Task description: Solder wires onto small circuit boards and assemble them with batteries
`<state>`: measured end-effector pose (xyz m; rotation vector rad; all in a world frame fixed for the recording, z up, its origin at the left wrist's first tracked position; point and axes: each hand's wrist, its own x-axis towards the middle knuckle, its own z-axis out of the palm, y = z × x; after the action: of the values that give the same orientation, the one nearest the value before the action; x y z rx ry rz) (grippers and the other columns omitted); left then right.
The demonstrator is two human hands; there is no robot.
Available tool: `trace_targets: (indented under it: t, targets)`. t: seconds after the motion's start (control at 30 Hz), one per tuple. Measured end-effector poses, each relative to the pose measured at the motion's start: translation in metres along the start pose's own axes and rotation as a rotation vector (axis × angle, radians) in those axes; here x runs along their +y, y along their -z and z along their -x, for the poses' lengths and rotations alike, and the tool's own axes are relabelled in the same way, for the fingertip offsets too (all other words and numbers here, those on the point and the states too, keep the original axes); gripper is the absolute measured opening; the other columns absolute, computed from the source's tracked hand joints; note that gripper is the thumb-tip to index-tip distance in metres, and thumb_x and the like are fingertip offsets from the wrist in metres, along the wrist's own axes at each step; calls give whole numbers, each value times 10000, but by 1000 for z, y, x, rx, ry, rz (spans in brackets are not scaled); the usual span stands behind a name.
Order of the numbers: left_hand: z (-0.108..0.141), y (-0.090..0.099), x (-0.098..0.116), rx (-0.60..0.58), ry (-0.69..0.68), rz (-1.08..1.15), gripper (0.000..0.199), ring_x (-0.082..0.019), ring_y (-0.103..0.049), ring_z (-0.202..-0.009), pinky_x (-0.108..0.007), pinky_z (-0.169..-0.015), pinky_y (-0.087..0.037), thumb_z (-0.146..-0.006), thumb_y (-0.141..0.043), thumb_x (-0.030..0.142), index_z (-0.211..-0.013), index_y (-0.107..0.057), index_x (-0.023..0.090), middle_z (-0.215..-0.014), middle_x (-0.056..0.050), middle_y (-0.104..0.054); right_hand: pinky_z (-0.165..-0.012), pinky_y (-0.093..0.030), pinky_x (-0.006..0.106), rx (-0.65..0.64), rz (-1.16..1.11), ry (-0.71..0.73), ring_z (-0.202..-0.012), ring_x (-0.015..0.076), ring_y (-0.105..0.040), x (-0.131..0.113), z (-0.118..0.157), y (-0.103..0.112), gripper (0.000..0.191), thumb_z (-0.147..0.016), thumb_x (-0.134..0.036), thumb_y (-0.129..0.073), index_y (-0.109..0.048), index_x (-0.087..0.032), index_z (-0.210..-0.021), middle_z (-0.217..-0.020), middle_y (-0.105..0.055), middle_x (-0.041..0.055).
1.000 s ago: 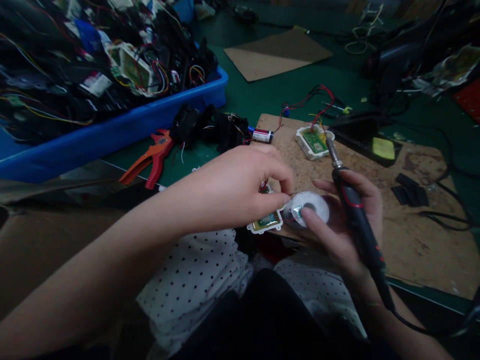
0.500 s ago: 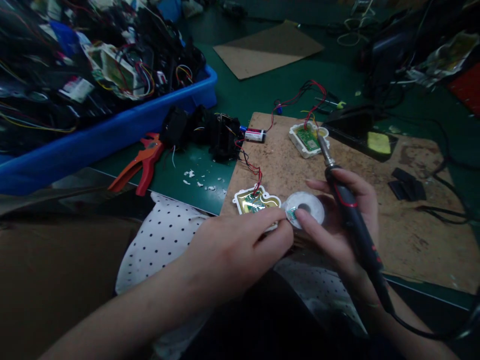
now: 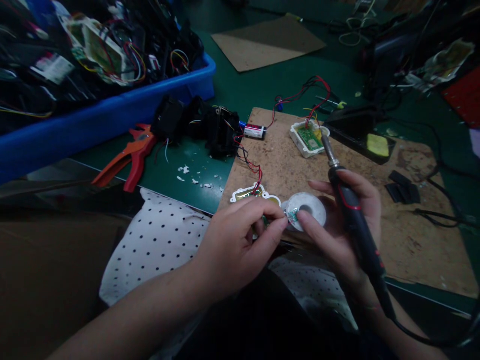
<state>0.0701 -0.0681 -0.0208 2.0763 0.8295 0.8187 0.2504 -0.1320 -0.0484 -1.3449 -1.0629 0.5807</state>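
Observation:
My right hand (image 3: 335,245) holds two things: a black soldering iron (image 3: 354,220) lying across the fingers, and a white spool of solder (image 3: 318,209) pinned under the thumb. The iron's metal tip points at a white housing with a green circuit board (image 3: 310,139); whether it touches cannot be made out. My left hand (image 3: 240,245) is closed in a pinch at the spool's left edge, on what looks like the thin solder wire. Partly hidden behind the left hand lies a second white housing (image 3: 243,194) with red wires.
A worn brown board (image 3: 277,165) covers the green table. To the left are orange-handled pliers (image 3: 129,152), black plastic parts (image 3: 221,131) and a small battery (image 3: 255,131). A blue bin (image 3: 150,102) overflows with wired parts. A yellow sponge (image 3: 378,145) sits in a black stand.
My left hand's fingers have shifted and now pinch more openly beside the spool, covering more of the near housing. The right hand keeps its hold; the view has shifted slightly.

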Motion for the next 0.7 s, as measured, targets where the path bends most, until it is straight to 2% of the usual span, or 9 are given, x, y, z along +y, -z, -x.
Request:
trace_targets:
  t: [0.1,0.23,0.37,0.47,0.57,0.7]
  targets:
    - [-1,-1,1,-1,1,26,54,-91,-594,-733,-186,-559,-455,-920,-633,154,-893,-658,194,-899,-8,-650,-876,-589,300,-9,-38,-11,-1112,194,-673,0,-1,-1,824,-624,-89,-853,-532,-340,-1340,-1234,-685,28]
    - [-3,-3,0,2,-21,45,45,-104,-624,-782,-214,-598,-496,-903,-643,157,-890,-668,192,-1112,-59,-656,-836,-598,299,-10,-55,-41,-1004,181,-701,-2,0,-1,820,-631,-92,-850,-525,-341,-1341,-1244,-683,38]
    - [-5,-6,-2,-12,-78,63,78,-106,-653,-787,-245,-703,-530,-892,-623,115,-842,-613,174,-1084,-46,-723,-824,-601,294,-5,-63,-42,-990,176,-707,-3,1,-1,804,-633,-91,-844,-533,-351,-1327,-1236,-685,28]
    - [-5,-6,-2,-24,-57,41,83,-69,-600,-633,-250,-688,-527,-890,-623,121,-831,-599,175,-1100,-33,-741,-805,-602,297,-4,-82,-33,-968,172,-709,-2,2,-1,791,-644,-93,-834,-526,-343,-1328,-1229,-684,29]
    - [-5,-6,-2,-15,-49,19,81,-62,-582,-587,-248,-666,-518,-887,-627,131,-825,-599,174,-1096,-32,-753,-854,-593,348,4,-35,-19,-980,186,-701,0,2,-1,802,-645,-112,-841,-512,-330,-1343,-1234,-675,38]
    - [-5,-7,-1,3,-51,-4,79,-48,-570,-536,-246,-640,-508,-877,-636,131,-819,-598,169,-1081,-24,-761,-896,-575,373,74,0,46,-1113,211,-665,0,0,0,749,-682,-175,-839,-519,-366,-1332,-1276,-621,21]
